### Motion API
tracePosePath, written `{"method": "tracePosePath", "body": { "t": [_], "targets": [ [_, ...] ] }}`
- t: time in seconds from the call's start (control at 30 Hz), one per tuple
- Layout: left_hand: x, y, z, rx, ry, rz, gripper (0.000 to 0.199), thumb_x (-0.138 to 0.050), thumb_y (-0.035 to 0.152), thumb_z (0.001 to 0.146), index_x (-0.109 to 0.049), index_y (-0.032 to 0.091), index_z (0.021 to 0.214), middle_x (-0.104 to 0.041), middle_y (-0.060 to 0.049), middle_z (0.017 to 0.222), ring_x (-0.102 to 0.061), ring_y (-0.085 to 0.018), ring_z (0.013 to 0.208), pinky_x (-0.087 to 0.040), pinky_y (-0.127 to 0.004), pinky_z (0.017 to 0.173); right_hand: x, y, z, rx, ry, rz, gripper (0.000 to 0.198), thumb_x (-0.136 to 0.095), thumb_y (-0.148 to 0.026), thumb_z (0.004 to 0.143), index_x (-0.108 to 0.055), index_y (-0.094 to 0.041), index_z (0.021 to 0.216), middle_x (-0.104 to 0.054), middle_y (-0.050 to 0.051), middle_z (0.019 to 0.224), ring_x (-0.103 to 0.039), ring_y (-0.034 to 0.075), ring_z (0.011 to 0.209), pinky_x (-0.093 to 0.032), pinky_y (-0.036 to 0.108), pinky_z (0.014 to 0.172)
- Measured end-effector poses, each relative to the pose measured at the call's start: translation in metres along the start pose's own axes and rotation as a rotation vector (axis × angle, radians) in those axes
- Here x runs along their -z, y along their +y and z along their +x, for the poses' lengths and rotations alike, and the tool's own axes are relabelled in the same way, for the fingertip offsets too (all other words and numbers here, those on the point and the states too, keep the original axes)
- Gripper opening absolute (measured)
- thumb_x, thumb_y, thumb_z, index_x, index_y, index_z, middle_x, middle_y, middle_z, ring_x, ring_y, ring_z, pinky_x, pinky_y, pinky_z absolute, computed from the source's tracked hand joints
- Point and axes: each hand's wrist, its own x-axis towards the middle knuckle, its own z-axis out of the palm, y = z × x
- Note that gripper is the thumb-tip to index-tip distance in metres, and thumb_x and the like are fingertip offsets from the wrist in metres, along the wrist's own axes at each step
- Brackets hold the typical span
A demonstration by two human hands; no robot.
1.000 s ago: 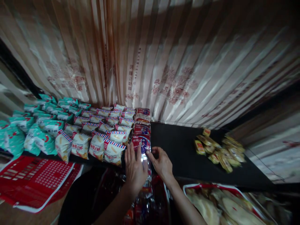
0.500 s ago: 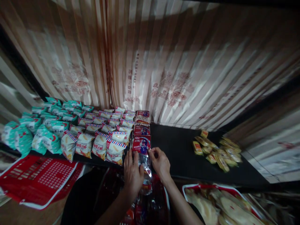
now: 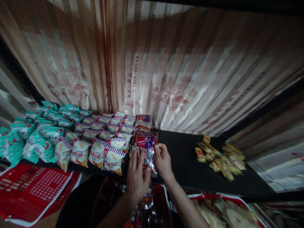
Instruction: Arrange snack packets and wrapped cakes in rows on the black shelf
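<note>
A red and purple snack packet (image 3: 147, 143) with a clear lower part lies at the near end of a column of like packets on the black shelf. My left hand (image 3: 138, 177) rests on its lower left part, fingers stretched out flat. At its right edge my right hand (image 3: 163, 160) is closed in a pinch on the packet. Behind it another red packet (image 3: 143, 119) lies at the far end of the column. Below my hands, a further shiny packet (image 3: 147, 199) hangs over a red basket, partly hidden by my left hand.
White shrimp-snack bags (image 3: 114, 160) stand in rows left of the column, with teal bags (image 3: 39, 145) beyond them. Small yellow packets (image 3: 224, 164) lie loose on the black shelf (image 3: 180, 167) at right. Red baskets (image 3: 35, 186) stand below its front edge. A pleated curtain (image 3: 166, 63) hangs behind.
The front packet now lies flatter and more of its printed face shows, covering the packet behind it. My right hand has stayed at its right edge, my left hand on its lower left.
</note>
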Motion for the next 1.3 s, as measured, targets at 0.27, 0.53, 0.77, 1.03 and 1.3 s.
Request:
{"method": "tracePosePath", "body": {
  "t": [0.27, 0.53, 0.77, 1.03, 1.3],
  "targets": [
    [-0.018, -0.003, 0.059, -0.052, 0.049, 0.073, 0.049, -0.039, 0.023, 0.091, -0.037, 0.011, 0.138, -0.017, -0.015, 0.154, -0.007, -0.027, 0.143, -0.029, -0.047, 0.112, -0.029, 0.014, 0.091, -0.001, 0.068, 0.002, 0.039, -0.041, -0.055, 0.081, -0.055, -0.02, 0.09, -0.061, 0.001, 0.063, -0.056, 0.018, 0.058, -0.044, 0.03, 0.058],
    [-0.045, -0.011, 0.1, 0.023, 0.04, 0.118, 0.05, -0.042, 0.02, 0.088, -0.039, 0.004, 0.135, -0.032, -0.021, 0.147, -0.016, -0.03, 0.141, -0.031, -0.049, 0.11, -0.05, 0.025, 0.145, 0.01, 0.12, -0.108, 0.041, -0.041, -0.052, 0.078, -0.057, -0.016, 0.089, -0.067, 0.01, 0.075, -0.061, 0.022, 0.067, -0.046, 0.033, 0.064],
    [-0.047, -0.009, 0.1, 0.093, 0.037, 0.191, 0.048, -0.045, 0.022, 0.086, -0.047, 0.007, 0.131, -0.04, -0.021, 0.142, -0.031, -0.033, 0.135, -0.031, -0.053, 0.108, -0.059, 0.032, 0.151, 0.05, 0.071, -0.236, 0.041, -0.042, -0.034, 0.081, -0.054, -0.012, 0.113, -0.069, 0.009, 0.081, -0.064, 0.021, 0.072, -0.048, 0.033, 0.071],
    [-0.052, -0.009, 0.102, 0.141, -0.003, 0.195, 0.048, -0.046, 0.023, 0.084, -0.049, 0.006, 0.13, -0.042, -0.021, 0.141, -0.035, -0.034, 0.132, -0.033, -0.051, 0.106, -0.061, 0.021, 0.139, 0.136, 0.014, -0.648, 0.035, -0.046, -0.025, 0.082, -0.062, -0.02, 0.112, -0.062, 0.012, 0.115, -0.056, 0.025, 0.104, -0.044, 0.038, 0.089],
    [-0.056, -0.009, 0.1, 0.137, 0.004, 0.218, 0.049, -0.047, 0.019, 0.081, -0.05, 0.006, 0.129, -0.043, -0.021, 0.14, -0.034, -0.034, 0.132, -0.03, -0.051, 0.108, -0.082, 0.001, 0.138, 0.345, -0.137, -0.896, 0.045, -0.043, -0.043, 0.088, -0.057, -0.021, 0.125, -0.038, 0.011, 0.145, -0.018, 0.035, 0.137, -0.025, 0.051, 0.105]
  ]
}}
